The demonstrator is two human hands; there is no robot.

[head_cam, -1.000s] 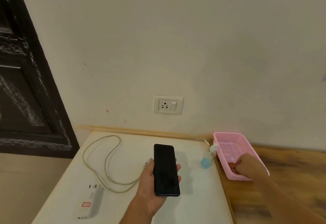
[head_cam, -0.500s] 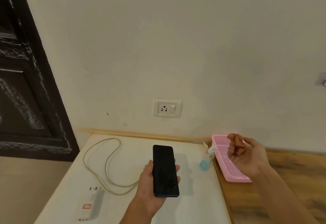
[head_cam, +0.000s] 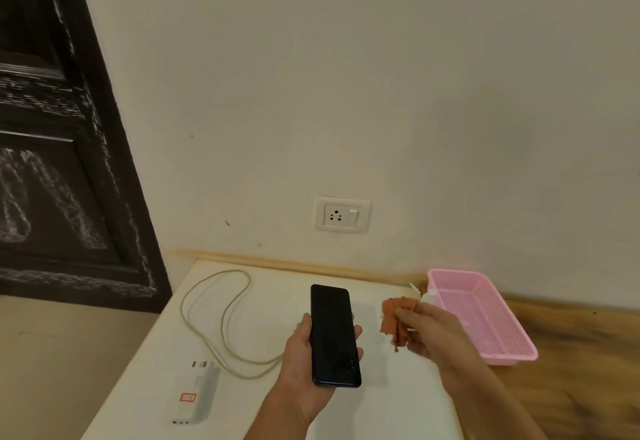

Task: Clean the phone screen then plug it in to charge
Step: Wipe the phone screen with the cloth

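Note:
My left hand [head_cam: 304, 360] grips a black phone [head_cam: 333, 334], dark screen up, above the white table [head_cam: 398, 401]. To the right of the phone, my right hand [head_cam: 433, 332] pinches a small orange-brown cloth [head_cam: 394, 320] that hangs from the fingers. A white charger plug [head_cam: 197, 391] lies at the table's front left. Its pale cable [head_cam: 221, 315] loops across the table toward my left hand. On the wall behind the table sits a white socket with a switch [head_cam: 342, 214].
A pink plastic basket [head_cam: 502, 329] stands at the right on a wooden surface [head_cam: 571, 353]. The white cap of a small spray bottle [head_cam: 427, 296] shows behind my right hand. A dark door [head_cam: 52, 162] fills the left side.
My right hand lifted the cloth out of the pink basket and carried it left, close to the phone. The spray bottle is now mostly hidden behind that hand. My left hand kept holding the phone.

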